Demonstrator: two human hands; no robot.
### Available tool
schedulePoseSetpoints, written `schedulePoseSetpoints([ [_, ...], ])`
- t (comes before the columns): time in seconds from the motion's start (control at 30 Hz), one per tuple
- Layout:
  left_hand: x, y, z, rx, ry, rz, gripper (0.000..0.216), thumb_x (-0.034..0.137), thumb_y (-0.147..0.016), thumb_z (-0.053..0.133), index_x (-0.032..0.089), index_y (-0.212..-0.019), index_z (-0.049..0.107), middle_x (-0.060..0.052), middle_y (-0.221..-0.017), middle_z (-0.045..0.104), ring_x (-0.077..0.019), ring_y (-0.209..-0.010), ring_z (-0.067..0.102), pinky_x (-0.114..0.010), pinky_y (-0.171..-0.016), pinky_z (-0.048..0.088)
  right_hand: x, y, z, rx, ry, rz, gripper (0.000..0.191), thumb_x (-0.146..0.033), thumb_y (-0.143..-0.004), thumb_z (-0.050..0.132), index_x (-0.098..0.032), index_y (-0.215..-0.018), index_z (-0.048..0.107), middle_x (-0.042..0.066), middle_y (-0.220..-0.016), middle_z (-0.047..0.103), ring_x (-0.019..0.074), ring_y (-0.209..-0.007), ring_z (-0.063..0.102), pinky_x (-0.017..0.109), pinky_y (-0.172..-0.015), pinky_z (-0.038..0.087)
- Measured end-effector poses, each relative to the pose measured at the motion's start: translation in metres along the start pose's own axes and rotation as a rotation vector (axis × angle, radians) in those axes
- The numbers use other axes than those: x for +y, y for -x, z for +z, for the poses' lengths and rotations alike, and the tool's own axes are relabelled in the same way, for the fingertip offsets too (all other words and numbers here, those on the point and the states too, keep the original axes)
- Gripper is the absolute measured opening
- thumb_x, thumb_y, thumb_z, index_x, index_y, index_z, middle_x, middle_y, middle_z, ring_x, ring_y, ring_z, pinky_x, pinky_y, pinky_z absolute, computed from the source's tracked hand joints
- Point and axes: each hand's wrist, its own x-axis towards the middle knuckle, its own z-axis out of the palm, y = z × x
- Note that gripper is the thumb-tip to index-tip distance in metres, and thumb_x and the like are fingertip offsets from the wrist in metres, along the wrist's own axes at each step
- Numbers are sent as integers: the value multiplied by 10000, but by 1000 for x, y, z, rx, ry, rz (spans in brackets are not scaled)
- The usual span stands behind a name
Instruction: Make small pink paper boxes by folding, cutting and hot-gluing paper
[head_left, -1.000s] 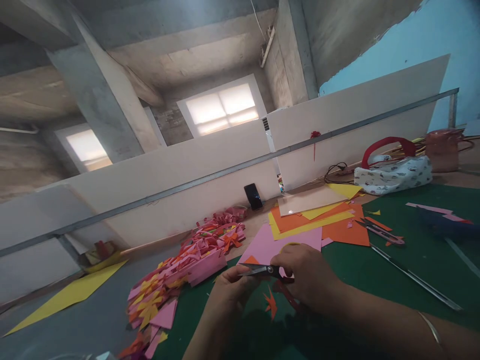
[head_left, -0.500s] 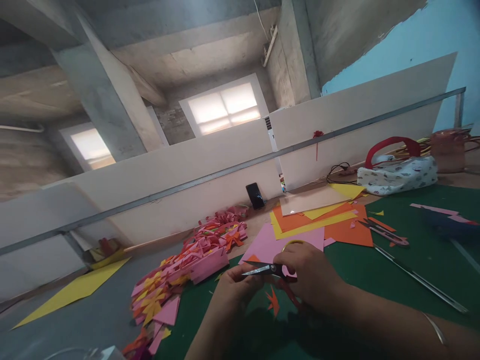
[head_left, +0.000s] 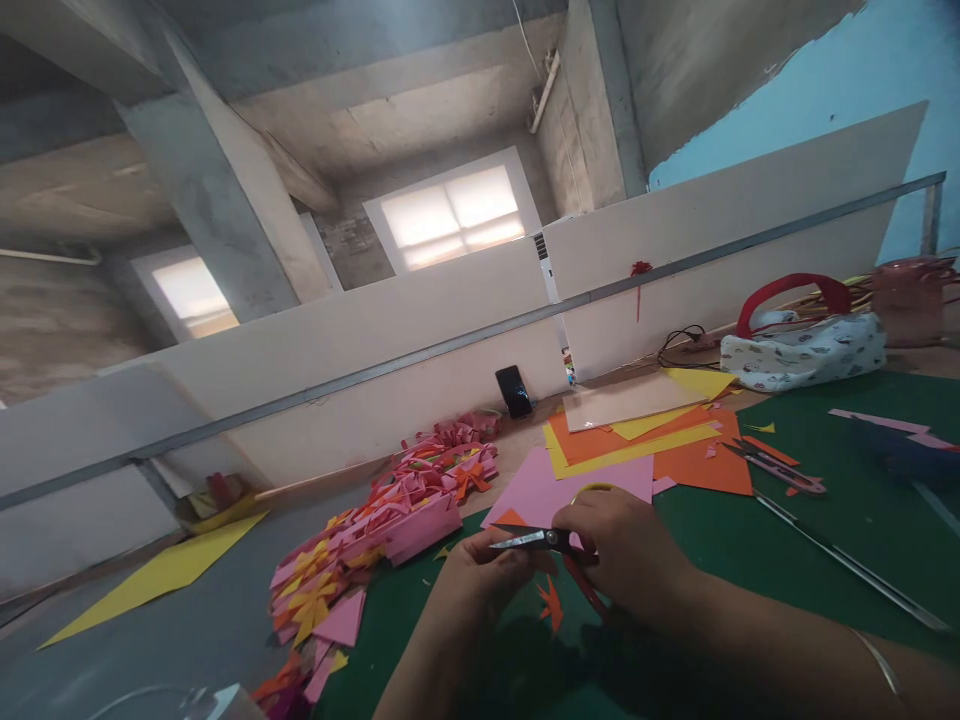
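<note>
In my right hand (head_left: 626, 540) is a pair of scissors (head_left: 551, 540) with yellow and red handles, its blades parted and pointing left. My left hand (head_left: 480, 575) is closed in a pinch at the blade tips. A bit of orange paper (head_left: 512, 517) shows just above its fingertips, the rest hidden by fingers and blades. Below the scissors is a jagged orange paper cut-out (head_left: 550, 603) over the green mat (head_left: 720, 535). Just beyond my hands lies a pink paper sheet (head_left: 536, 482).
A long heap of pink, orange and yellow paper pieces (head_left: 405, 500) spreads to the left. Orange sheets (head_left: 697, 465), a craft knife (head_left: 780, 468) and a clear rod (head_left: 847, 560) lie right. A phone (head_left: 514, 391) leans on the white partition (head_left: 375, 410); a patterned bag (head_left: 802, 350) sits far right.
The whole view has shifted slightly, so things appear a little further right. Both hands keep nearly the same pose, and the scissors remain parted at the left fingertips.
</note>
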Motion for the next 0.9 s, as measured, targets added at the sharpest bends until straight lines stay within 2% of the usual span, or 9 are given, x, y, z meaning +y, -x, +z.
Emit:
schedulePoseSetpoints([
  [0.13,3,2,2,-73,24,-19,191,210,-512,802,123,-633,682,-74,-679,709,-164,-693,646,-240,-704,462,-1,0,0,-12,2,-1,96,-150,-670,585,-221,-710,636,2,-653,601,146,-646,480,242,-573,264],
  [0.27,4,4,4,-83,26,-23,163,190,-539,786,122,-645,682,-86,-721,717,-190,-741,654,-274,-755,462,0,0,0,-24,-2,8,65,-190,-686,594,-221,-715,643,6,-655,604,145,-641,479,242,-568,258],
  [0.47,1,1,1,-37,3,-10,179,194,-518,800,125,-639,689,-72,-704,719,-149,-657,631,-253,-704,466,1,0,1,-43,18,23,97,-176,-674,576,-228,-707,650,9,-648,605,146,-645,488,246,-564,248],
  [0.6,2,2,3,-56,-15,-27,216,226,-525,799,104,-674,701,-87,-689,712,-156,-666,631,-249,-701,471,-1,1,-3,-63,-27,67,112,-174,-666,559,-225,-710,649,0,-646,614,132,-613,491,245,-541,241],
  [0.67,3,3,4,-48,13,-24,216,232,-521,801,101,-662,702,-84,-682,710,-157,-672,637,-242,-708,474,-2,0,-7,-75,-167,126,88,-204,-678,560,-215,-698,645,-14,-608,597,120,-575,479,237,-518,249],
  [0.77,5,3,4,32,79,-45,190,198,-517,802,112,-656,706,-55,-656,703,-144,-670,642,-218,-703,476,-4,-3,-10,-137,-586,274,110,-264,-690,589,-189,-748,644,-20,-604,596,113,-557,492,217,-500,316],
  [0.83,5,3,3,108,91,-59,184,175,-525,796,122,-679,710,-41,-669,700,-136,-673,641,-203,-682,476,-5,-5,-9,-169,-857,352,203,-261,-642,652,-166,-821,645,-6,-664,625,124,-603,532,218,-540,389],
  [0.9,5,2,2,142,90,-55,189,173,-532,792,124,-696,711,-42,-695,701,-137,-677,639,-202,-665,476,-5,-7,-5,-179,-1019,384,309,-228,-572,712,-152,-864,648,5,-707,642,139,-649,563,234,-599,438],
])
